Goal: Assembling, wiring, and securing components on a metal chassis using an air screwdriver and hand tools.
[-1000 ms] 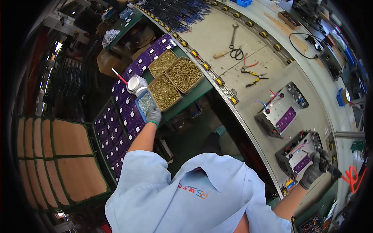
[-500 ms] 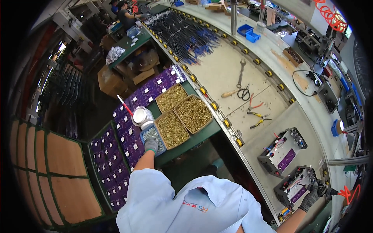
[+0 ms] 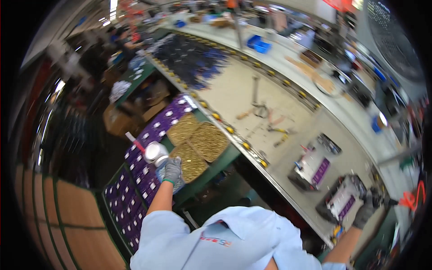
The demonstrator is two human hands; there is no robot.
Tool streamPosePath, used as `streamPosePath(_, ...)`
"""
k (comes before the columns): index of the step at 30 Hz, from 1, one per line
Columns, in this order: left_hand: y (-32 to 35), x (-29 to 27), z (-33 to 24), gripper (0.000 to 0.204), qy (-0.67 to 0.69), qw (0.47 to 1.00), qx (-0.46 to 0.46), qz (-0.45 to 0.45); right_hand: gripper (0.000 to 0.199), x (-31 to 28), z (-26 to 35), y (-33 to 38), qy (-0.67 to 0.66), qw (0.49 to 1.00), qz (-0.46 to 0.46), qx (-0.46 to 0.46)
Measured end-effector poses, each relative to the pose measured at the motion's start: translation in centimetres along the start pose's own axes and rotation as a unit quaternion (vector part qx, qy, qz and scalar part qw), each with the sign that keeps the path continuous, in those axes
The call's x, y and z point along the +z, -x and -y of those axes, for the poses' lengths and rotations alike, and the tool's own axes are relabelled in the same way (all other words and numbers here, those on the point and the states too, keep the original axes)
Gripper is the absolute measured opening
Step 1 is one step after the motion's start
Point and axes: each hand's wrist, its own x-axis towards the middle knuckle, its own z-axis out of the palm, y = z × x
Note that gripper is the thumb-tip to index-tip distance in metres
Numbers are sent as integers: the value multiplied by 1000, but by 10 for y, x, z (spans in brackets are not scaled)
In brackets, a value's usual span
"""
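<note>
My left hand (image 3: 172,170), in a grey glove, is just over a blue tray (image 3: 178,183) of small silver screws. Its fingers are drawn together; whatever they hold is too small and blurred to make out. Beside it are a white tub (image 3: 155,152) with a red-handled brush and boxes of brass-coloured fasteners (image 3: 209,141). At the far right my gloved right hand (image 3: 366,210) is closed around a dark power screwdriver (image 3: 385,200) with a red coiled hose. That hand is at the edge of an open metal housing (image 3: 344,198) with a purple board inside.
A second housing (image 3: 310,168) sits behind the first. Pliers (image 3: 281,137), a wrench (image 3: 255,90) and scissors (image 3: 260,110) lie on the bench, with bundled black cables (image 3: 186,58) farther back. Purple circuit boards (image 3: 139,166) cover the left table. Yellow rollers (image 3: 216,116) line the bench edge.
My view has swung and blurred. My left hand has lifted a little out of the screw tray toward the brass-coloured fasteners. My right hand keeps its grip on the screwdriver by the nearer housing.
</note>
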Motion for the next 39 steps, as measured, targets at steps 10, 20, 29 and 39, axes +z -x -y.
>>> streamPosePath(10,182,104,-397,35,258,753,301,525,40,6,109,51,-313,949,29,22)
streamPosePath(20,257,208,-456,36,337,556,90,754,40,-23,110,95,-384,922,-49,0)
streamPosePath(29,281,216,-465,36,187,663,288,666,37,-51,90,97,-365,930,-38,-2)
streamPosePath(39,301,244,-461,48,197,630,35,750,33,-69,82,94,-367,930,-36,-14)
